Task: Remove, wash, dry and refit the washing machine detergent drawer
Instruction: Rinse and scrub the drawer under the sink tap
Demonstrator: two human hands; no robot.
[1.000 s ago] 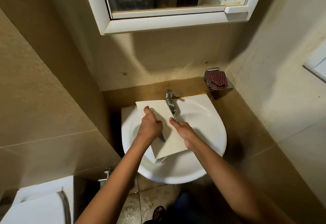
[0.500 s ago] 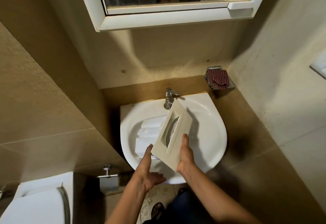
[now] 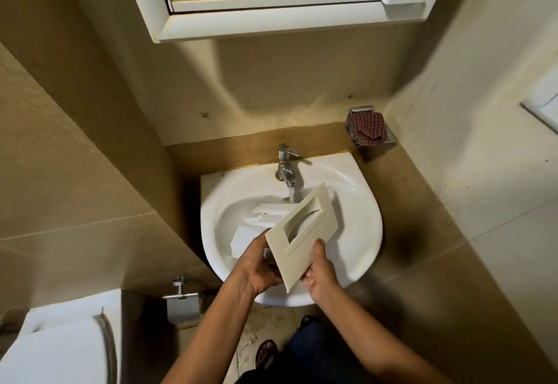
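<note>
Toilet (image 3: 60,347) is bottom left with the paper holder (image 3: 182,305) on the wall next to it, nothing going on there. Moving right, the left hand (image 3: 256,269) is curled round the lower left edge of the drawer (image 3: 290,259), with its fingers tucked behind the front panel. Half a second back that hand was just spread underneath, so it has properly taken hold now.

The big change is the drawer itself. A second ago it was lying flat, underside up, across the sink (image 3: 362,232) with both hands on top. Now it's flipped and tipped up, with the front panel and handle recess facing the camera. The white body slopes down into the bowl toward the tap (image 3: 285,169). Water (image 3: 291,195) runs from the tap and lands around the far end of the drawer, though I can't see exactly which compartment it hits.

The right hand (image 3: 321,275) pinches the lower right corner, thumb on the front face and fingers underneath.

My read is that the underside is done and the rinse has moved on to the inside, so still mid-wash. Drying and refitting are still to come. The checked cloth (image 3: 367,127) sits on the wall rack far right, well apart from the sink, and it's probably for drying.
</note>
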